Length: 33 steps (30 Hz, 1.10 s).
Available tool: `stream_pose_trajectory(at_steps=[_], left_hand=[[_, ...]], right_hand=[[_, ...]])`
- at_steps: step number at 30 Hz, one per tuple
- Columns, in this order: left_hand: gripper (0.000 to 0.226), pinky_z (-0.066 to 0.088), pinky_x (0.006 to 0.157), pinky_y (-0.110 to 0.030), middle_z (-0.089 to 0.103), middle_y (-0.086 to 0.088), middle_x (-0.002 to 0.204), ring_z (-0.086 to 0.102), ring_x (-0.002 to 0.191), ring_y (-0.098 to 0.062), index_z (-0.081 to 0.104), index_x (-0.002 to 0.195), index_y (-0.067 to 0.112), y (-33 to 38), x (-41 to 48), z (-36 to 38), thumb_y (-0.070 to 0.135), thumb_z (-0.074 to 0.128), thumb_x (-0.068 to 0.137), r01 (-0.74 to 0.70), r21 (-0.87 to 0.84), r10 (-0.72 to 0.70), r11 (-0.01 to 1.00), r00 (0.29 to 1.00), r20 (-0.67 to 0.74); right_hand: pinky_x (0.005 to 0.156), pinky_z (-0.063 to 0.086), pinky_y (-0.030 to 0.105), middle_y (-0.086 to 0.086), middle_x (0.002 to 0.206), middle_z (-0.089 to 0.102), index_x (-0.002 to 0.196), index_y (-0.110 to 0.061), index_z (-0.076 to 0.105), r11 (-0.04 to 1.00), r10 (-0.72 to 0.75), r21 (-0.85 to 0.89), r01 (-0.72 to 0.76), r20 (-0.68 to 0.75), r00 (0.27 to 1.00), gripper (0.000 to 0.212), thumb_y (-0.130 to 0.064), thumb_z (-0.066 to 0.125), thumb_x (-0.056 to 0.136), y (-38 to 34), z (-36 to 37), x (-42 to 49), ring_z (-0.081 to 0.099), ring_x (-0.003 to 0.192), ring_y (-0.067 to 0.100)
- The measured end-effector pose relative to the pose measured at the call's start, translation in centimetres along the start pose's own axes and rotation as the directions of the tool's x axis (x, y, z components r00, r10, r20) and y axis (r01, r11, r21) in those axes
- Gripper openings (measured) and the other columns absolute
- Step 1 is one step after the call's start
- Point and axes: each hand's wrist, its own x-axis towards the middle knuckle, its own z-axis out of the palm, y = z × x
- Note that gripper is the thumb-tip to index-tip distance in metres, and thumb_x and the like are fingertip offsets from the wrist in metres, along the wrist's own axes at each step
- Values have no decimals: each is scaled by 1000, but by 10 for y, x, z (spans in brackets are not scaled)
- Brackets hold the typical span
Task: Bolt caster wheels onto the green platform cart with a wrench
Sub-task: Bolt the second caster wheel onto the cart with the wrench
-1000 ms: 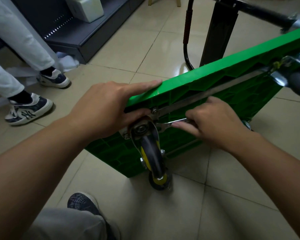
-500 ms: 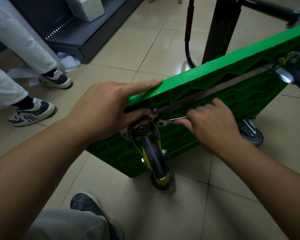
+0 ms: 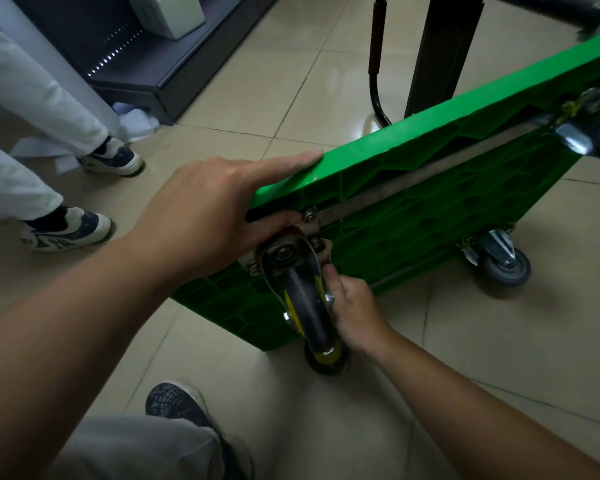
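Head: right hand [image 3: 353,308] lower, beside cart [image 3: 430,216] caster [image 3: 303,306]

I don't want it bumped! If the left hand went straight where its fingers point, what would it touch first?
The edge of the green cart, which the left hand holds; it would likely slide along it.

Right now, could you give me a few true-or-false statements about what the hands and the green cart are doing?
1. The green cart stands tipped up, its ribbed underside facing the camera. True.
2. The left hand holds the cart's upper edge. True.
3. The right hand lies flat on the floor. False: it is curled beside the near caster wheel, off the floor.
4. The cart's far lower corner has no wheel. False: a grey caster sits there, on the floor.
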Motion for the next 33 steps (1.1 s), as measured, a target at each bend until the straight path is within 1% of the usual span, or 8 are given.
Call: stream_pose_trajectory(at_steps=[3, 5, 7, 9, 10, 16, 21, 33], left_hand=[[68, 44, 60, -33, 77, 1, 103, 59, 68, -21, 38, 150, 55, 2, 0, 1, 51, 66, 89, -7, 18, 7, 1000, 1000, -17], [67, 33, 55, -28, 76, 1, 99, 51, 63, -17, 41, 149, 53, 4, -1, -1, 50, 68, 88, -11, 33, 12, 999, 999, -34], [66, 27, 51, -22, 77, 2, 104, 58, 67, -21, 42, 149, 52, 5, -2, -2, 50, 69, 89, -20, 48, 22, 999, 999, -40], [66, 25, 52, -20, 76, 2, 109, 63, 73, -23, 43, 149, 51, 6, -3, -2, 50, 69, 89, -31, 58, 34, 998, 998, -50], [66, 26, 52, -25, 76, 1, 109, 64, 75, -25, 42, 150, 51, 6, -3, -2, 50, 69, 89, -32, 58, 35, 998, 998, -53], [67, 33, 63, -30, 76, 1, 104, 49, 68, -15, 40, 151, 52, 3, -2, -1, 50, 67, 90, -11, 35, 12, 999, 999, -35], [66, 36, 64, -30, 76, 3, 112, 61, 74, -20, 37, 151, 53, 3, -2, 1, 53, 65, 90, -2, 40, 3, 999, 1000, -21], [66, 54, 66, -40, 76, 1, 109, 65, 75, -25, 36, 152, 52, 2, -1, 1, 53, 60, 90, -15, 17, 16, 1000, 1000, -21]], right_hand=[[56, 28, 36, 7, 59, 37, 61, -6, 40, 999, 45, 22, -48, 126, 991, 90, -95, 37, 72, 1, -17, -2, 36, 55, 19], [56, 29, 38, 1, 55, 37, 56, -16, 37, 965, 79, -263, -14, 240, 968, 79, -93, 33, 74, -3, -35, -7, 40, 53, 21], [64, 34, 34, 0, 62, 55, 60, -19, 48, 565, 86, -796, 217, 318, 944, 73, -86, 29, 82, -11, -62, -10, 60, 67, 23], [77, 36, 32, 3, 81, 69, 75, -19, 62, 97, 32, -908, 408, 413, 910, 73, -81, 24, 88, -26, -86, -7, 67, 86, 22], [79, 36, 30, 2, 80, 69, 78, -20, 64, 26, 3, -907, 420, 420, 907, 75, -80, 21, 88, -39, -95, -6, 66, 85, 20], [63, 33, 31, 0, 46, 49, 55, -22, 53, -89, -549, -933, 347, 337, 765, 70, -70, 26, 98, -98, -118, 16, 43, 42, 19], [77, 39, 35, -1, 51, 52, 56, -21, 53, -233, -487, -903, 361, 429, 760, 78, -74, 13, 97, -118, -111, 28, 55, 51, 21], [70, 35, 37, 7, 50, 56, 54, -18, 51, -111, -650, -950, 292, 292, 702, 74, -70, 23, 99, -78, -102, 26, 51, 48, 24]])
